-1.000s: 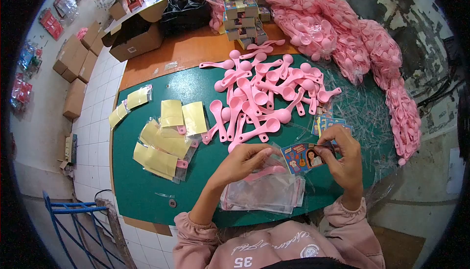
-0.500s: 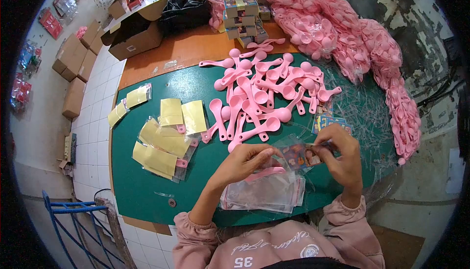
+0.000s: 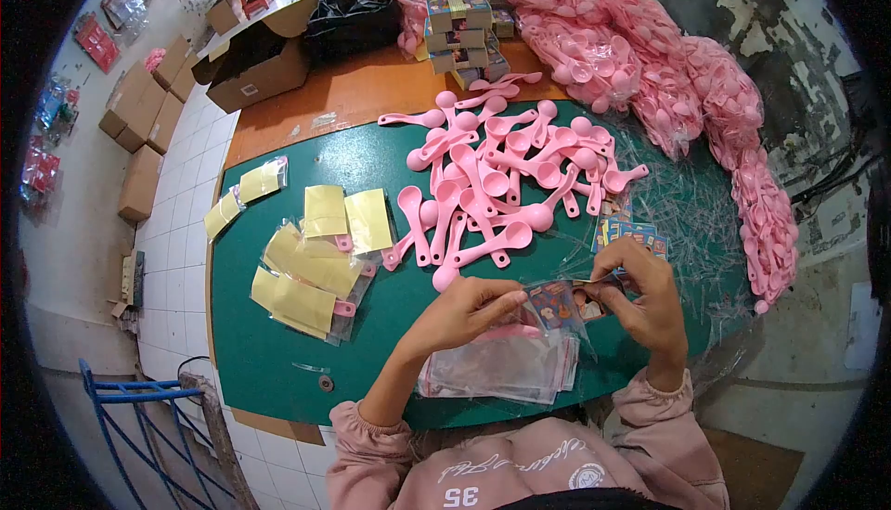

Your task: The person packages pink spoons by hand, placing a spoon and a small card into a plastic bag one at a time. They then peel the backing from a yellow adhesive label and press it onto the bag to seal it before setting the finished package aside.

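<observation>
Head view shows the card (image 3: 561, 303) now further inside the clear bag (image 3: 548, 310) than a moment ago, so we judge the insert nearly seated. Our left hand (image 3: 459, 310) pinches the bag's near edge, our right hand (image 3: 645, 301) pinches the card's far end, both held between them above the bag stack (image 3: 497, 371).

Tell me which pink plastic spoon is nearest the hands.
The pink plastic spoon lying on the stack of clear plastic bags, just under the left hand. All the other spoons sit farther up the green table in the loose pile.
</observation>
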